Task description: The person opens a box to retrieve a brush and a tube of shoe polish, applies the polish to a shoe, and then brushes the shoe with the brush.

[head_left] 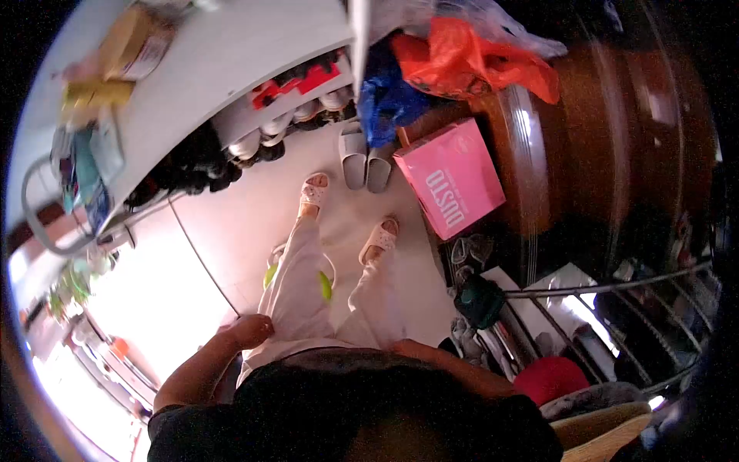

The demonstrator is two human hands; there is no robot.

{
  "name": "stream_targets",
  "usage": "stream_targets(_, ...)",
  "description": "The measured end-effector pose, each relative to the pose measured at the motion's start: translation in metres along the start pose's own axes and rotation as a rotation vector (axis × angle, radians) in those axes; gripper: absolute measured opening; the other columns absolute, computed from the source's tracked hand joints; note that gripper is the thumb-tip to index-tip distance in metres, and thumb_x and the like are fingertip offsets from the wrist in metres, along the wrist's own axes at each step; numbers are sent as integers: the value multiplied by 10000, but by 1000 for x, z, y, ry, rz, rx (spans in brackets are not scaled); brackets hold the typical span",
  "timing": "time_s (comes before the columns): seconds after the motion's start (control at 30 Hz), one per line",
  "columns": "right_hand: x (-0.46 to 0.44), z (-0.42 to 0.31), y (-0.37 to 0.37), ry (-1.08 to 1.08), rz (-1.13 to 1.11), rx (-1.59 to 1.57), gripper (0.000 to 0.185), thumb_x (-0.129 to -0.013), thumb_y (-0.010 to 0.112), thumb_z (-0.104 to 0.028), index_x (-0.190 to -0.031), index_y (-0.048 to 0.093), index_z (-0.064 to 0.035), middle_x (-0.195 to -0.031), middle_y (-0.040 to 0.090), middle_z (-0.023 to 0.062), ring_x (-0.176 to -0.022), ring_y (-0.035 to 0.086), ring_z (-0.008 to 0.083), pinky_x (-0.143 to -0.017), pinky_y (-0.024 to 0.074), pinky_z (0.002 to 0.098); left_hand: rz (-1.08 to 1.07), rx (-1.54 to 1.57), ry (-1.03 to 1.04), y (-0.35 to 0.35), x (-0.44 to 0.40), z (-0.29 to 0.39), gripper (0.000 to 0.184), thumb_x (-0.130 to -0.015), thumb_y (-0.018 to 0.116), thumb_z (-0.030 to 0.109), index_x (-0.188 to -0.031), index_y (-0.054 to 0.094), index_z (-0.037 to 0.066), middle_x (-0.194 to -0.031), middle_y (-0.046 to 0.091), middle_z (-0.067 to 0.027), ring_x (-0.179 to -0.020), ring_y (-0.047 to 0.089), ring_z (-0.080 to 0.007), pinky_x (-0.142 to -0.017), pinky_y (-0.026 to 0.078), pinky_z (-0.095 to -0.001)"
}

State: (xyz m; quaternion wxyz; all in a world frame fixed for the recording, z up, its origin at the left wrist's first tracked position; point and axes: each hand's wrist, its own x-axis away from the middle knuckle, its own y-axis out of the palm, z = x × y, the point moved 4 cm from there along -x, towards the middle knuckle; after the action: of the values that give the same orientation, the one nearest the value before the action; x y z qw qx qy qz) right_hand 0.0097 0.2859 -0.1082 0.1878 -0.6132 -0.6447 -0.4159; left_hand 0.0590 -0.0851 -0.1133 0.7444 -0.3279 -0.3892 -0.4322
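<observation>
your left hand rests curled against the soft, creased cloth of your pale trousers, at the near left thigh; you can't tell from here whether it pinches the fabric. your right hand lies at the waist on the other side, mostly hidden, so its grasp can't be told. the trousers are on your legs, above two open-toed sandals dotted with small raised bits. beyond them stand two smooth grey slippers, and just to their right, one flat-sided pink box with pale lettering. at the far side you have one crinkled orange-red plastic bag and one blue bag. thin rounded bars span the near right, beside one smooth, rounded red thing.
</observation>
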Motion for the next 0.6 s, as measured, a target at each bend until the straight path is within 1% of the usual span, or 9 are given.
stream_targets(0.1, 26, 4, -21, -117, -43, -38, 288, -838, 460, -276, -912, 602, -37, -897, 617, 137, -834, 587, 301, -757, 448, 385, -46, 379, -46, 21, 29, 22, 201, -841, 533, 220, -918, 559, 36, -882, 611, -156, -817, 586, -289, -732, 467, -358)
stream_targets(0.13, 30, 22, -24, -136, -124, 65, 227, -803, 496, -189, -927, 590, -24, -906, 595, 139, -860, 573, 288, -771, 446, 366, -94, 500, -81, 11, 45, 52, 201, -849, 521, 215, -931, 560, 36, -891, 611, -157, -818, 586, -285, -734, 467, -354)
stream_targets(0.2, 25, 29, -33, -170, -237, 199, 202, -767, 532, -101, -942, 579, -10, -915, 573, 141, -885, 559, 274, -784, 445, 348, -56, 446, 123, 33, 56, 48, 212, -864, 495, 218, -932, 557, 27, -903, 607, -160, -837, 584, -280, -747, 466, -355)
stream_targets(0.33, 3, 39, -25, -370, -250, 343, 182, -745, 530, -61, -912, 587, -20, -867, 574, 127, -844, 566, 268, -760, 451, 337, -44, 427, 137, 47, 60, 34, 209, -874, 473, 200, -912, 554, 10, -830, 620, -131, -771, 596, -240, -702, 476, -345)
stream_targets(0.4, -16, 34, -17, -445, -201, 359, 166, -756, 533, -80, -901, 586, -16, -845, 575, 119, -825, 570, 247, -751, 449, 332, -179, 885, -206, 55, 45, -27, 169, -856, 492, 162, -872, 557, 8, -704, 605, -106, -638, 585, -183, -589, 477, -312)
stream_targets(0.47, -37, 21, -27, 110, -284, -135, 162, -790, 540, -141, -884, 587, -18, -798, 580, 111, -760, 572, 195, -702, 450, 315, 161, 930, -441, 65, 9, -124, 132, -823, 519, 108, -900, 545, 4, -616, 572, -86, -540, 551, -136, -500, 462, -276)
stream_targets(0.53, -67, 0, -57, 199, -171, -70, 182, -807, 539, -181, -878, 588, -21, -785, 584, 103, -738, 572, 183, -678, 449, 310, 402, 1104, -369, 101, -34, -212, 269, -781, 618, 186, -958, 526, 6, -609, 572, -72, -482, 540, -158, -465, 451, -265)
stream_targets(0.57, -86, -6, -66, 285, -111, 3, 208, -825, 537, -220, -873, 588, -24, -771, 588, 96, -715, 572, 170, -655, 447, 304, 289, 840, -434, 123, -52, -263, 320, -771, 623, 187, -1022, 516, 20, -648, 594, -85, -538, 568, -172, -506, 467, -279)
stream_targets(0.6, -107, -9, -74, 283, -107, 1, 208, -825, 537, -220, -873, 588, -24, -771, 588, 96, -715, 572, 170, -655, 447, 304, 290, 835, -432, 158, -83, -299, 320, -771, 623, 187, -1022, 516, 20, -648, 594, -85, -538, 568, -172, -506, 467, -279)
